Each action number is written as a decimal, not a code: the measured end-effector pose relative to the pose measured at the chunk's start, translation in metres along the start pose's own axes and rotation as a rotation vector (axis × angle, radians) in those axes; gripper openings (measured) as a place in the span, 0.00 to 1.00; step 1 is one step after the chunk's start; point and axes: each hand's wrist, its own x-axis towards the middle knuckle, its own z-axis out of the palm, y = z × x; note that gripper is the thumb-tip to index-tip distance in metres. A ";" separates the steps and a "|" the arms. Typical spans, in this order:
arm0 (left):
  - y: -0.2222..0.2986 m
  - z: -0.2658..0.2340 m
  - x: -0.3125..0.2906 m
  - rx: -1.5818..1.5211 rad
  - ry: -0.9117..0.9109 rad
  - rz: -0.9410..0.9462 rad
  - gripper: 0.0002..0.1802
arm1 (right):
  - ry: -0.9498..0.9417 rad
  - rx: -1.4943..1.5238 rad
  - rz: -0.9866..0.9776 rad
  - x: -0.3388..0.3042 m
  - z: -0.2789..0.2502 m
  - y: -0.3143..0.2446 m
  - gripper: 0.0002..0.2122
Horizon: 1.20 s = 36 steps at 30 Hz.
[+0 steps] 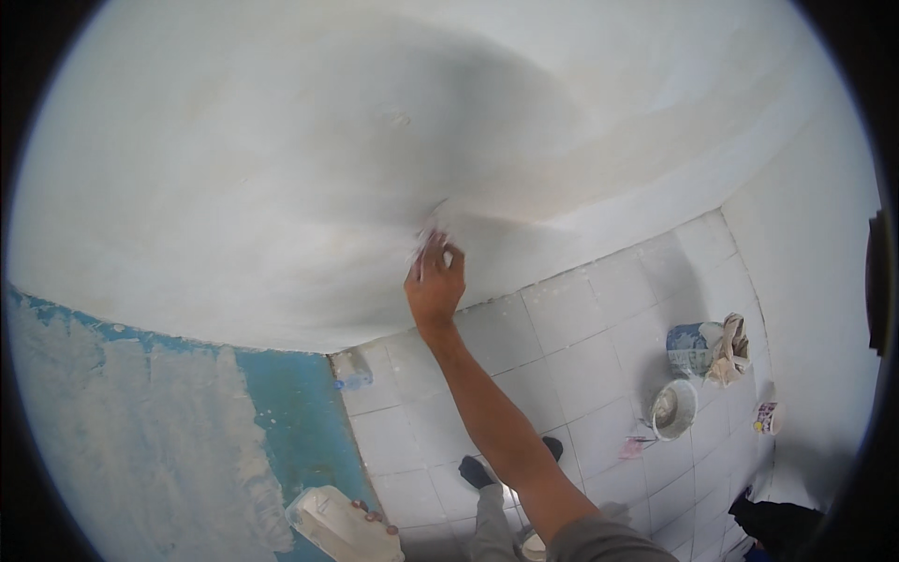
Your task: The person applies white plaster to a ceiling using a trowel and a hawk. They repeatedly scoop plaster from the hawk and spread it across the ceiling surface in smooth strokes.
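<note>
The right hand point(435, 290) is closed on a thin tool point(431, 229), its fingers and thumb bent round the near end. The tool reaches up past the fingertips toward the white wall point(234, 187); it is blurred, so its exact shape and whether its edge touches the wall cannot be told. This hand is above the back edge of the tiled floor point(581, 375), where the floor meets the white wall.

The left hand point(375, 517) grips a white tray point(342, 529), with only its fingertips showing over the tray's right rim. The tray is tilted in front of the blue wall point(300, 403), which is partly coated in white, and is well apart from the right hand and the tool.

At the floor's back left corner is a clear bottle point(356, 381). Toward the floor's right edge stands a blue and white bucket point(691, 348), with a beige bag point(729, 361) against its side. A whitish bowl point(685, 420) is just beside the bucket, with a pink item point(632, 449) near it. A small tub point(768, 419) sits by the floor's right edge
</note>
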 end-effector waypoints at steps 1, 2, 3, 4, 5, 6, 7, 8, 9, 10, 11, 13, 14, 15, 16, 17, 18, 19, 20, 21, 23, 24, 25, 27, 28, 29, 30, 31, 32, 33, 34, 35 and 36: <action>0.002 -0.001 -0.002 -0.001 0.000 0.007 0.50 | -0.034 0.036 -0.025 -0.010 -0.004 0.002 0.24; 0.003 -0.001 -0.004 -0.004 -0.002 0.007 0.50 | -0.067 0.069 -0.051 -0.019 -0.010 0.007 0.23; 0.006 -0.002 -0.005 -0.009 -0.004 0.010 0.50 | -0.078 0.107 -0.087 -0.021 -0.024 0.025 0.21; 0.008 -0.002 -0.005 -0.011 -0.010 0.011 0.50 | -0.086 0.143 -0.124 -0.018 -0.038 0.046 0.19; 0.009 -0.003 -0.005 -0.013 -0.012 0.008 0.50 | 0.003 0.161 -0.032 -0.009 -0.046 0.072 0.16; 0.010 -0.003 -0.003 -0.014 -0.016 0.007 0.50 | 0.090 0.182 0.061 0.006 -0.054 0.099 0.13; 0.012 -0.005 -0.005 -0.023 -0.021 0.010 0.50 | 0.277 0.051 -0.053 0.036 -0.063 0.121 0.08; 0.013 -0.005 -0.006 -0.021 -0.021 0.017 0.50 | 0.287 0.069 0.110 0.060 -0.076 0.126 0.08; 0.014 -0.005 -0.006 -0.023 -0.026 0.014 0.50 | 0.305 0.011 0.262 0.085 -0.083 0.136 0.10; 0.016 -0.004 -0.007 -0.024 -0.028 0.016 0.50 | 0.341 0.012 0.278 0.105 -0.085 0.139 0.11; 0.016 -0.004 -0.007 -0.025 -0.029 0.013 0.50 | 0.332 -0.017 0.262 0.108 -0.083 0.139 0.11; 0.018 -0.004 -0.007 -0.028 -0.035 0.012 0.50 | 0.309 -0.071 0.227 0.108 -0.078 0.135 0.12; 0.019 -0.003 -0.008 -0.032 -0.034 0.012 0.50 | 0.282 -0.081 0.176 0.096 -0.073 0.118 0.12; 0.020 -0.004 -0.006 -0.033 -0.038 0.006 0.50 | 0.314 -0.056 0.032 0.079 -0.061 0.110 0.14; 0.020 -0.004 -0.004 -0.040 -0.041 -0.007 0.51 | 0.351 0.033 -0.077 0.064 -0.052 0.096 0.18; 0.023 -0.004 -0.006 -0.036 -0.039 -0.006 0.51 | 0.302 0.045 -0.126 0.046 -0.041 0.071 0.23; 0.025 -0.003 -0.007 -0.038 -0.039 -0.003 0.51 | 0.227 0.077 -0.086 0.028 -0.036 0.038 0.19; 0.026 -0.003 -0.007 -0.041 -0.039 -0.003 0.51 | 0.151 0.108 -0.049 0.013 -0.033 0.011 0.16; 0.025 -0.003 -0.007 -0.045 -0.043 -0.010 0.51 | 0.109 0.114 -0.038 0.003 -0.028 -0.004 0.17; 0.025 -0.002 -0.007 -0.047 -0.047 -0.010 0.51 | 0.061 0.126 -0.024 -0.006 -0.025 -0.012 0.18; 0.025 -0.002 -0.006 -0.048 -0.053 -0.007 0.51 | 0.028 0.158 -0.032 -0.012 -0.028 -0.003 0.17; 0.025 -0.001 -0.006 -0.049 -0.052 -0.002 0.51 | 0.012 0.176 -0.037 -0.014 -0.029 0.004 0.17; 0.025 -0.001 -0.006 -0.050 -0.053 0.003 0.51 | 0.061 0.143 0.007 -0.016 -0.031 0.018 0.17; 0.027 -0.001 -0.007 -0.049 -0.061 0.015 0.51 | 0.159 0.081 0.096 -0.019 -0.031 0.049 0.16; 0.026 0.000 -0.007 -0.050 -0.063 0.024 0.51 | 0.196 0.087 0.150 -0.017 -0.028 0.059 0.16; 0.028 -0.002 -0.006 -0.069 -0.073 -0.001 0.51 | 0.236 0.085 0.205 -0.010 -0.024 0.070 0.16; 0.029 -0.003 -0.006 -0.086 -0.083 -0.024 0.51 | 0.276 0.086 0.262 -0.004 -0.019 0.075 0.16; 0.032 -0.004 -0.006 -0.103 -0.093 -0.047 0.51 | 0.254 0.047 0.216 -0.005 -0.006 0.071 0.16; 0.034 -0.007 -0.006 -0.091 -0.090 -0.068 0.51 | 0.233 0.004 0.171 -0.008 0.011 0.061 0.15; 0.038 -0.009 -0.006 -0.078 -0.089 -0.087 0.51 | 0.211 -0.036 0.125 -0.015 0.027 0.049 0.15; 0.040 -0.010 -0.005 -0.067 -0.089 -0.107 0.51 | 0.175 0.001 0.119 -0.024 0.041 0.034 0.16; 0.041 -0.011 -0.005 -0.072 -0.091 -0.095 0.51 | 0.135 0.041 0.117 -0.033 0.049 0.024 0.17; 0.041 -0.010 -0.007 -0.073 -0.092 -0.075 0.51 | 0.094 0.070 0.101 -0.045 0.049 0.018 0.17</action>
